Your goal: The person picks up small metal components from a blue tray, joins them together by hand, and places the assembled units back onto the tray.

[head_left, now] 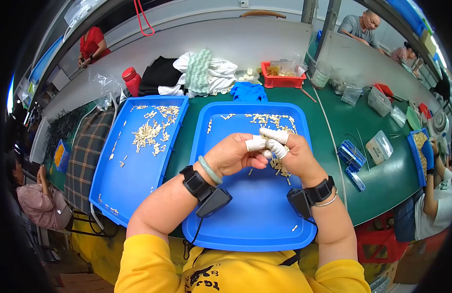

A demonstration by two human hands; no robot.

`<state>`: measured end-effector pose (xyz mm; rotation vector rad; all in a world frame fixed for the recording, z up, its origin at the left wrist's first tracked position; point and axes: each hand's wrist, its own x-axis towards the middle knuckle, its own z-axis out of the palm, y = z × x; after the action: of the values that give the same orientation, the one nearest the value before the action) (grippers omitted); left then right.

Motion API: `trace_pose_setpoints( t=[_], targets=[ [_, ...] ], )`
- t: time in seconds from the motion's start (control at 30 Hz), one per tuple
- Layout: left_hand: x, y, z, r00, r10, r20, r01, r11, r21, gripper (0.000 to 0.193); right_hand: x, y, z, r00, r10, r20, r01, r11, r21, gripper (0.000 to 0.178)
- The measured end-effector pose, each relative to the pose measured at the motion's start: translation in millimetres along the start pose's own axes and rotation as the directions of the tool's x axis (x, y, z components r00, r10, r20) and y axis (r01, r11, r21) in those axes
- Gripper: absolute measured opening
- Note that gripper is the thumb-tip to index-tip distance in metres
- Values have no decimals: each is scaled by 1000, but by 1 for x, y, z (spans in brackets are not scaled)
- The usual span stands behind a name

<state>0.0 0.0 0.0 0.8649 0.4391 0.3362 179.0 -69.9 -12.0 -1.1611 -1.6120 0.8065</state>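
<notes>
Two hands: left hand (231, 155) and right hand (304, 158) meet at the fingertips; whether either is clamped on a piece, cannot tell.
Finger covers: white, stretchy-looking sleeves (255, 143) on both hands; best kept snug for grip.
Pieces: small, pale-gold, stick-shaped parts (147, 136), loose in both trays.
Trays: rectangular blue plastic tray (250, 227) beneath the hands, similar blue tray (126, 183) to the left; working low should catch drops.

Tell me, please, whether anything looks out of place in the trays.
One pale piece lies alone toward the near right corner of the right blue tray, away from the clustered pieces, so it looks stray.
</notes>
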Motion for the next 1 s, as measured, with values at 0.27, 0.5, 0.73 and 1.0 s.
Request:
trace_pose_setpoints(
  t=[0.27,0.5,0.73,1.0],
  targets=[
    [-1,-9,-7,998,55,27,-53,998,-41,22,1,0,1,991,-127,-52,130,990,52,27],
    [-4,-10,-5,996,31,86,-25,997,-77,21,4,-4,-2,964,-263,-40,257,959,-117,25],
    [-6,-14,-6,998,61,12,-60,996,-61,21,0,-7,0,996,-89,19,88,996,26,25],
    [-6,-16,-6,999,42,18,-41,998,-48,20,1,-6,-1,977,-203,67,206,977,-46,25]
  ],
)
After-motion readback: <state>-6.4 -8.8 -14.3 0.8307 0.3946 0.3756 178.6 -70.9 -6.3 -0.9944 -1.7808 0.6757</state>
